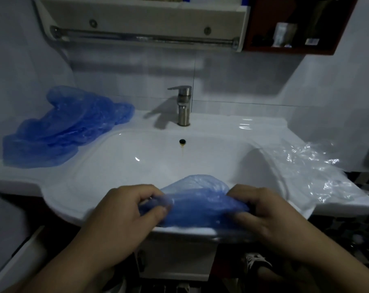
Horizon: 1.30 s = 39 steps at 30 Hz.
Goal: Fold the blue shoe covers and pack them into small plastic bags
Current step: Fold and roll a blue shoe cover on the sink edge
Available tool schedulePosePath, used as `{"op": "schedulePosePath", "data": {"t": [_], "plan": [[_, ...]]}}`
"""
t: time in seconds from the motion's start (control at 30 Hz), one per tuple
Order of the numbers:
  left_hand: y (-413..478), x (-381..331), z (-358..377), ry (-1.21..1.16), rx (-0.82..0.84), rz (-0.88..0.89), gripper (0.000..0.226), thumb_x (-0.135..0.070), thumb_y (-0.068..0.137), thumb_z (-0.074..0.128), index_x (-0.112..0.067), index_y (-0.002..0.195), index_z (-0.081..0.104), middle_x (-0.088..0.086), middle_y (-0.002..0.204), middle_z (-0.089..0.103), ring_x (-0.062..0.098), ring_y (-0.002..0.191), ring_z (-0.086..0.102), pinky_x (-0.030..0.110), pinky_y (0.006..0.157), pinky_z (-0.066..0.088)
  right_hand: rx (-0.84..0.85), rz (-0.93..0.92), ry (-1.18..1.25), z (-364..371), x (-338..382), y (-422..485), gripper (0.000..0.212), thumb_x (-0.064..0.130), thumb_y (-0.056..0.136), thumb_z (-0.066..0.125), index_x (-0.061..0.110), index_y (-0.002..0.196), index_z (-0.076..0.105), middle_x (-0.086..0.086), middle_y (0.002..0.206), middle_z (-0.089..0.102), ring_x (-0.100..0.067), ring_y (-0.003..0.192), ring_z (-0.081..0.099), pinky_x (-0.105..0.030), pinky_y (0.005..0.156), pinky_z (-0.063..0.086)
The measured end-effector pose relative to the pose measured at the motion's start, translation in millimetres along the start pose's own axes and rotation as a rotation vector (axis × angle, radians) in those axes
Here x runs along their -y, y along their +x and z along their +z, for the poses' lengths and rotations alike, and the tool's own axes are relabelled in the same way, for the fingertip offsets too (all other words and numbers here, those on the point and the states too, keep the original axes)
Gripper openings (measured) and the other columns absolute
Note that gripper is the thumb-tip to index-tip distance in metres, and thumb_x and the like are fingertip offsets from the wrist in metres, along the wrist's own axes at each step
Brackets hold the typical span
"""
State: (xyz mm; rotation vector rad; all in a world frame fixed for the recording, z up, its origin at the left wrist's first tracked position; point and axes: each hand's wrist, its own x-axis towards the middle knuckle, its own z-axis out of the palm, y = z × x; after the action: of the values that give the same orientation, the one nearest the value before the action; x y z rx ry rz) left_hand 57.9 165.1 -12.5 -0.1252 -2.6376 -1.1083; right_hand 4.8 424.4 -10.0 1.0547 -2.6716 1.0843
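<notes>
A blue shoe cover (197,199) is stretched over the front rim of the white sink (69,193). My left hand (128,208) pinches its left end with curled fingers. My right hand (261,210) grips its right end the same way. A heap of several blue shoe covers (61,127) lies on the counter at the left. Clear plastic bags (312,174) lie crumpled on the counter at the right.
A steel faucet (183,106) stands behind the basin, with the drain overflow hole (182,141) below it. A towel rail (141,37) and a white shelf hang above. A dark red wall cabinet (293,24) holds small items at the top right.
</notes>
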Motion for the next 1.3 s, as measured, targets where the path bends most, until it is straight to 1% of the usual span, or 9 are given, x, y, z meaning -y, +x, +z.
{"op": "schedulePosePath", "data": {"t": [0.17, 0.37, 0.5, 0.63, 0.73, 0.87, 0.97, 1.17, 1.3], "plan": [[6.6, 2.4, 8.3, -0.014, -0.107, -0.097, 0.012, -0.03, 0.091, 0.065, -0.028, 0.08, 0.07, -0.011, 0.064, 0.072, 0.0, 0.058, 0.067, 0.017, 0.058, 0.05, -0.121, 0.129, 0.092, 6.7, 1.9, 8.5, 0.015, 0.03, 0.093, 0.06, 0.021, 0.084, 0.067, 0.005, 0.066, 0.062, 0.0, 0.059, 0.053, -0.02, 0.058, 0.041], [17.2, 0.1, 16.1, 0.096, -0.165, -0.179, 0.022, -0.043, 0.084, 0.071, -0.035, 0.103, 0.062, -0.002, 0.057, 0.066, 0.006, 0.058, 0.063, 0.026, 0.06, 0.05, -0.219, 0.382, -0.072, 18.5, -2.9, 15.0, 0.021, 0.024, 0.091, 0.062, 0.036, 0.108, 0.063, 0.015, 0.088, 0.064, 0.003, 0.079, 0.06, -0.012, 0.065, 0.043], [19.7, -6.3, 19.6, 0.26, -0.14, -0.21, 0.021, -0.048, 0.084, 0.07, -0.032, 0.098, 0.067, -0.007, 0.08, 0.066, 0.011, 0.074, 0.062, 0.027, 0.066, 0.05, -0.174, 0.458, -0.138, 15.7, 1.0, 15.6, 0.032, 0.018, 0.085, 0.065, 0.035, 0.112, 0.063, 0.016, 0.086, 0.064, 0.001, 0.075, 0.06, -0.012, 0.064, 0.044], [20.2, -10.3, 22.8, 0.341, -0.108, -0.207, 0.02, -0.048, 0.086, 0.069, -0.031, 0.095, 0.071, -0.008, 0.09, 0.069, 0.011, 0.078, 0.063, 0.028, 0.072, 0.055, -0.287, 0.4, -0.218, 5.1, 8.2, 13.2, 0.028, 0.021, 0.079, 0.069, 0.037, 0.102, 0.066, 0.014, 0.096, 0.062, 0.002, 0.074, 0.058, -0.013, 0.063, 0.041], [22.4, -12.1, 24.4, 0.38, -0.106, -0.207, 0.021, -0.049, 0.084, 0.071, -0.031, 0.095, 0.074, -0.008, 0.094, 0.072, 0.013, 0.079, 0.064, 0.029, 0.074, 0.055, -0.48, 0.135, -0.297, 6.0, 32.0, 11.4, 0.02, 0.025, 0.082, 0.063, 0.029, 0.1, 0.068, 0.014, 0.099, 0.059, 0.001, 0.081, 0.056, -0.01, 0.07, 0.043], [23.1, -13.7, 22.2, 0.474, -0.027, -0.202, 0.017, -0.036, 0.086, 0.07, -0.03, 0.101, 0.07, -0.002, 0.095, 0.071, 0.019, 0.086, 0.065, 0.032, 0.077, 0.053, -0.209, -0.203, -0.354, 55.1, 66.1, 20.2, 0.039, 0.023, 0.083, 0.047, 0.022, 0.118, 0.064, 0.004, 0.126, 0.061, -0.013, 0.121, 0.05, -0.028, 0.11, 0.033], [24.5, -8.7, 24.6, 0.445, -0.042, -0.178, 0.024, -0.024, 0.085, 0.067, -0.026, 0.109, 0.067, 0.001, 0.098, 0.071, 0.02, 0.087, 0.065, 0.032, 0.076, 0.051, -0.07, -0.063, -0.321, 73.8, 67.4, 32.2, 0.045, 0.025, 0.096, 0.04, 0.022, 0.14, 0.045, 0.003, 0.144, 0.048, -0.016, 0.138, 0.036, -0.03, 0.117, 0.012], [26.7, -4.0, 23.2, 0.315, -0.115, -0.214, 0.041, -0.043, 0.076, 0.08, -0.035, 0.114, 0.065, -0.007, 0.082, 0.069, 0.009, 0.075, 0.062, 0.026, 0.07, 0.049, 0.103, 0.124, -0.515, 71.9, 45.9, 29.1, 0.038, 0.048, 0.101, 0.025, 0.028, 0.121, 0.05, 0.003, 0.114, 0.062, -0.019, 0.101, 0.057, -0.039, 0.095, 0.044], [29.0, 5.2, 13.4, 0.283, -0.146, -0.282, 0.045, -0.032, 0.075, 0.084, -0.028, 0.115, 0.064, -0.01, 0.092, 0.069, 0.008, 0.076, 0.061, 0.025, 0.071, 0.049, 0.117, 0.11, -0.526, 68.4, 41.9, 25.4, 0.04, 0.051, 0.099, 0.021, 0.029, 0.115, 0.051, 0.002, 0.106, 0.061, -0.019, 0.094, 0.057, -0.039, 0.09, 0.046]]}}
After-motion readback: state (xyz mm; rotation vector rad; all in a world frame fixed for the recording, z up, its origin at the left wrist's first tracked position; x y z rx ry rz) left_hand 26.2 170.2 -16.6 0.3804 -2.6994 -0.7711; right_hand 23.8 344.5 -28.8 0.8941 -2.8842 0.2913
